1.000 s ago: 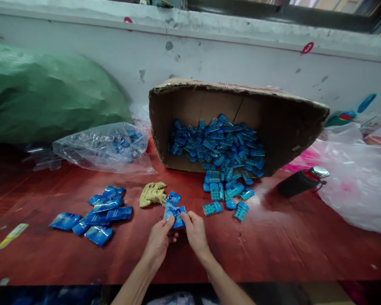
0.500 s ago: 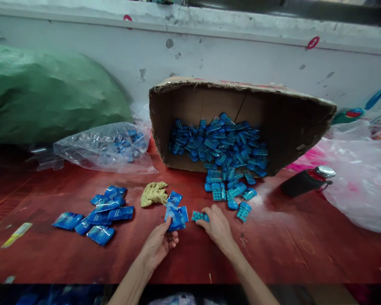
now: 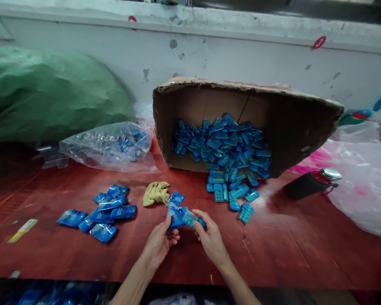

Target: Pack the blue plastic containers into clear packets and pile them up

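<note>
My left hand (image 3: 161,239) is closed on a small blue printed packet (image 3: 177,218), pinched between thumb and fingers. In my right hand (image 3: 209,237) is a small clear container of turquoise beads with a blue end (image 3: 190,219), its near end meeting the packet's right edge. Whether it is inside the packet's mouth I cannot tell. Another blue packet (image 3: 177,198) lies just beyond the held one, beside a crumpled yellowish cloth or glove (image 3: 156,193). Several plump blue packets (image 3: 109,209) lie in a loose pile to the left.
A cardboard box (image 3: 292,127) on its side holds many blue bead containers (image 3: 224,140), several spilling onto the red table (image 3: 273,254). Around stand a clear bag (image 3: 108,146), a green sack (image 3: 57,93), a dark bottle (image 3: 305,184) and a whitish plastic bag (image 3: 365,186).
My right hand has lifted the bead container off the table and brought it left against the packet. My left hand still holds the packet in about the same place.
</note>
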A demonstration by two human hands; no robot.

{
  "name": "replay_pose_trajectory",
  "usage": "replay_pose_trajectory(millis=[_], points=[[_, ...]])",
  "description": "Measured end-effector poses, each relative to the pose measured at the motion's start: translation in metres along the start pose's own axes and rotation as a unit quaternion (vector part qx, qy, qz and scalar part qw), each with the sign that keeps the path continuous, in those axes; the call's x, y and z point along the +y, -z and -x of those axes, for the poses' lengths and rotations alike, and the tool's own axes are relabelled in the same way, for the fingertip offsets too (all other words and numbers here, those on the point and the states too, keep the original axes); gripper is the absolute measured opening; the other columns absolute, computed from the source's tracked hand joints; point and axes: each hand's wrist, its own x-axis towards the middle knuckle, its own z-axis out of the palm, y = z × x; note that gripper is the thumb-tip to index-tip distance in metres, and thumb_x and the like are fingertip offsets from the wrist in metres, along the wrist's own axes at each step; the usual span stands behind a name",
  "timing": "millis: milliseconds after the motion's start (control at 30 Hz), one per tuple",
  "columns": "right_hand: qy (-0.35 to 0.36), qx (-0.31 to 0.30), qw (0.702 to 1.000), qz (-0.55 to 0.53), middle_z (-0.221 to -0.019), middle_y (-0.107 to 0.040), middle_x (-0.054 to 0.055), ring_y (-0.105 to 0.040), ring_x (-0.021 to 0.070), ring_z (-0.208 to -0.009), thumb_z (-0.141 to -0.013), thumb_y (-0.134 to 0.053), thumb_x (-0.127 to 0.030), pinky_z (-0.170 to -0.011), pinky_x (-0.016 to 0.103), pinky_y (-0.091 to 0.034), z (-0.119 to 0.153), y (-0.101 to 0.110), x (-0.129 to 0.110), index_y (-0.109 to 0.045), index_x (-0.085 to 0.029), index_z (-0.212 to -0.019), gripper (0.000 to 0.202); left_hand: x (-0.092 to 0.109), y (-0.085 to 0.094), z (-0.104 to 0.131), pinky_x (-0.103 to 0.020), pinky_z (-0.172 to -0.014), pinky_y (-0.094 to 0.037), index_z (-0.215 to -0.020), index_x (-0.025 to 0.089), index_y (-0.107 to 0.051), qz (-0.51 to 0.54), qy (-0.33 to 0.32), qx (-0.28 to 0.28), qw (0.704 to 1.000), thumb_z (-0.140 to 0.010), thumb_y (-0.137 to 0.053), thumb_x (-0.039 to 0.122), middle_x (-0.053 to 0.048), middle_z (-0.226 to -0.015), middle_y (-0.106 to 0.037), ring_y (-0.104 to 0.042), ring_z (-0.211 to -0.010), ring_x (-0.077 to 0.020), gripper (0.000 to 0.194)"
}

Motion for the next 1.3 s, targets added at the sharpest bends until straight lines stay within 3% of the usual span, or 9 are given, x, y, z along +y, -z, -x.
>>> replay_pose_trajectory(millis=[133, 300, 400, 500, 633, 767, 900, 1133, 1300], points=[[0.071, -0.034, 0.996, 0.042, -0.09, -0.059, 0.004, -0.053, 0.017, -0.085, -0.081, -0.047, -0.023, -0.078, 0.028, -0.043, 0.002, 0.005, -0.005, -0.059, -0.024, -0.105, 0.026, 0.001, 0.002, 0.0, -0.018, -0.039, -0.039, -0.069, 0.015, -0.052, 0.002, -0.004, -0.002, 1.0, -0.069, -0.062, 0.035, 0.0, -0.046, -0.057, -0.054, -0.042, -0.0103, 0.023], [0.07, -0.053, 0.995, 0.038, -0.087, -0.058, 0.003, -0.054, 0.0155, -0.082, -0.081, -0.048, -0.023, -0.076, 0.026, -0.043, 0.002, 0.008, -0.009, -0.061, -0.024, -0.102, 0.025, 0.004, 0.001, 0.0, -0.018, -0.039, -0.039, -0.067, 0.013, -0.056, -0.007, -0.034, -0.037, 0.999, -0.065, -0.065, 0.037, 0.0, -0.047, -0.057, -0.055, -0.044, -0.0101, 0.026], [-0.011, -0.042, 0.999, 0.008, -0.082, -0.058, 0.002, -0.055, 0.014, -0.069, -0.08, -0.049, -0.029, -0.061, 0.024, -0.046, 0.005, 0.005, -0.007, -0.06, -0.022, -0.103, 0.027, 0.007, -0.001, 0.001, -0.019, -0.04, -0.039, -0.065, 0.013, -0.057, -0.02, -0.079, -0.043, 0.996, -0.063, -0.066, 0.04, -0.001, -0.051, -0.06, -0.054, -0.045, -0.0101, 0.029], [-0.121, -0.05, 0.99, -0.043, -0.06, -0.053, -0.002, -0.047, 0.01, -0.045, -0.078, -0.048, -0.037, -0.037, 0.019, -0.037, 0.006, 0.001, -0.004, -0.056, -0.018, -0.106, 0.035, 0.009, -0.003, 0.002, -0.021, -0.042, -0.041, -0.066, 0.013, -0.057, -0.031, -0.113, -0.036, 0.992, -0.061, -0.066, 0.041, -0.001, -0.054, -0.061, -0.054, -0.046, -0.0105, 0.029], [-0.14, -0.076, 0.985, -0.062, -0.052, -0.047, -0.006, -0.04, 0.0079, -0.038, -0.077, -0.048, -0.036, -0.032, 0.017, -0.032, 0.005, -0.001, -0.004, -0.052, -0.017, -0.107, 0.036, 0.009, -0.005, 0.002, -0.022, -0.044, -0.043, -0.068, 0.013, -0.058, -0.067, -0.126, -0.037, 0.989, -0.061, -0.067, 0.039, 0.0, -0.054, -0.06, -0.053, -0.046, -0.0102, 0.028], [-0.092, -0.026, 0.995, -0.028, -0.065, -0.053, -0.003, -0.045, 0.0087, -0.046, -0.075, -0.051, -0.032, -0.043, 0.02, -0.039, 0.004, -0.004, -0.006, -0.051, -0.019, -0.097, 0.026, 0.006, -0.011, 0.003, -0.021, -0.045, -0.044, -0.076, 0.014, -0.058, -0.066, -0.122, -0.039, 0.99, -0.06, -0.068, 0.037, 0.0, -0.06, -0.063, -0.056, -0.05, -0.0109, 0.03], [-0.032, 0.038, 0.998, 0.038, -0.078, -0.058, 0.001, -0.053, 0.0157, -0.071, -0.073, -0.055, -0.029, -0.067, 0.027, -0.044, 0.004, -0.01, -0.005, -0.053, -0.019, -0.084, 0.015, 0.002, -0.017, 0.004, -0.024, -0.052, -0.048, -0.08, 0.017, -0.057, 0.015, -0.055, -0.051, 0.997, -0.061, -0.068, 0.035, 0.0, -0.067, -0.065, -0.06, -0.056, -0.0121, 0.029], [-0.061, -0.18, 0.975, -0.12, -0.093, -0.059, 0.002, -0.055, 0.0149, -0.076, -0.078, -0.049, -0.026, -0.064, 0.025, -0.046, 0.002, 0.006, -0.012, -0.053, -0.022, -0.108, 0.031, 0.009, -0.011, 0.005, -0.027, -0.06, -0.05, -0.079, 0.016, -0.06, 0.02, -0.014, -0.052, 0.998, -0.067, -0.065, 0.028, -0.001, -0.069, -0.068, -0.062, -0.062, -0.0138, 0.018], [-0.037, -0.103, 0.986, -0.123, -0.098, -0.056, 0.002, -0.053, 0.0157, -0.087, -0.071, -0.058, -0.019, -0.081, 0.029, -0.042, -0.002, 0.006, -0.002, -0.052, -0.024, -0.111, 0.041, 0.015, -0.016, 0.012, -0.027, -0.062, -0.05, -0.089, 0.015, -0.061, 0.003, 0.003, -0.104, 0.995, -0.071, -0.061, 0.024, -0.004, -0.078, -0.069, -0.064, -0.068, -0.0151, 0.02]])
